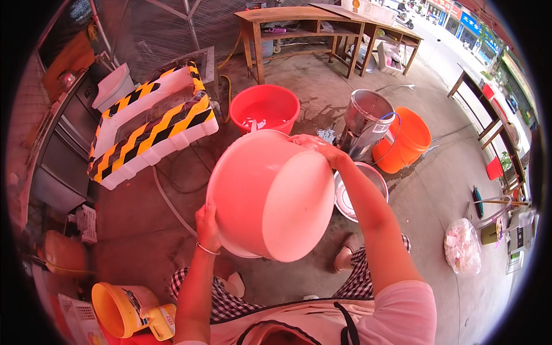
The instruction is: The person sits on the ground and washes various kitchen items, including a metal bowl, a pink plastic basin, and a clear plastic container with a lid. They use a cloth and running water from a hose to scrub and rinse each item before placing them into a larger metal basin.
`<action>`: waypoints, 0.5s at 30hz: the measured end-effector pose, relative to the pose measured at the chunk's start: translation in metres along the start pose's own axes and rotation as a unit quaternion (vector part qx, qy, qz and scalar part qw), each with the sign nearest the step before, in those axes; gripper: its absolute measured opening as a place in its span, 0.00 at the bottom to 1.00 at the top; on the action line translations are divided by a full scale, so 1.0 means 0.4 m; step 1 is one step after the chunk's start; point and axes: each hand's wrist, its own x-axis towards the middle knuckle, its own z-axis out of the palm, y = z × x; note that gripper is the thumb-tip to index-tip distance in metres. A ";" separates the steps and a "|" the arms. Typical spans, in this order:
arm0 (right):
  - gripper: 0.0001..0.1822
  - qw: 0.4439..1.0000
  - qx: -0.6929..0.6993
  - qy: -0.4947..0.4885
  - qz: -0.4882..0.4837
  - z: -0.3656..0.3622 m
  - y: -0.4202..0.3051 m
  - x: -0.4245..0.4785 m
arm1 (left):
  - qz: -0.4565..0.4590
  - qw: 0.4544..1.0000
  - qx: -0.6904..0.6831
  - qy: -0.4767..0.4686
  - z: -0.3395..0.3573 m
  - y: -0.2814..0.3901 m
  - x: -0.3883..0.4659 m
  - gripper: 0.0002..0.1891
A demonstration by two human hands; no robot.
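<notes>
A large pale bucket (243,185), pinkish in the red-tinted light, is held tilted before me with its flat base (299,207) turned up to the right. My left hand (208,228) grips its rim at the lower left. My right hand (317,145) holds the far side near the base. The bucket's mouth faces away, so its inside is hidden. Just beyond it a red plastic basin (265,103) stands on the floor with liquid in it. A round metal basin (379,183) lies to the right, partly behind my right arm and the bucket.
A steel cylinder-shaped container (368,114) and an orange bucket (405,140) stand at the right. Left is a foam box (159,161) with striped tape. A yellow bucket (116,308) sits lower left, a hose (172,207) on the floor. Wooden tables (297,19) stand behind.
</notes>
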 end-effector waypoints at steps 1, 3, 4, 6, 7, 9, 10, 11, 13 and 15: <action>0.26 0.982 0.102 0.053 0.150 0.049 0.025 -0.053 | 0.000 1.000 -0.016 0.000 0.002 0.017 0.004 0.20; 0.28 0.876 0.286 0.226 0.316 0.147 0.076 -0.161 | -0.010 0.999 -0.050 -0.005 0.010 0.025 0.015 0.23; 0.28 0.816 0.362 0.309 0.329 0.197 0.053 -0.151 | -0.011 0.998 -0.055 0.019 -0.001 0.022 0.017 0.23; 0.28 0.596 0.565 0.438 0.367 0.263 -0.047 -0.146 | -0.016 0.996 -0.065 0.058 -0.021 -0.002 0.023 0.23; 0.28 0.556 0.611 0.427 0.368 0.283 -0.065 -0.159 | -0.003 0.997 -0.045 0.056 -0.035 -0.026 0.029 0.23; 0.28 0.469 0.691 0.406 0.371 0.318 -0.101 -0.198 | 0.018 0.999 -0.005 0.049 -0.066 -0.086 0.036 0.23; 0.30 0.502 0.669 0.442 0.324 0.361 -0.103 -0.227 | 0.020 0.998 -0.014 0.066 -0.041 -0.092 0.035 0.22; 0.32 0.534 0.641 0.478 0.276 0.425 -0.087 -0.253 | 0.021 0.996 -0.024 0.081 0.006 -0.099 0.034 0.22; 0.30 0.487 0.643 0.534 0.254 0.497 -0.102 -0.196 | 0.066 0.992 0.015 0.111 0.054 -0.133 0.014 0.21; 0.22 0.325 0.682 0.580 0.307 0.487 -0.219 -0.033 | 0.144 0.975 0.108 0.127 0.063 -0.218 0.011 0.21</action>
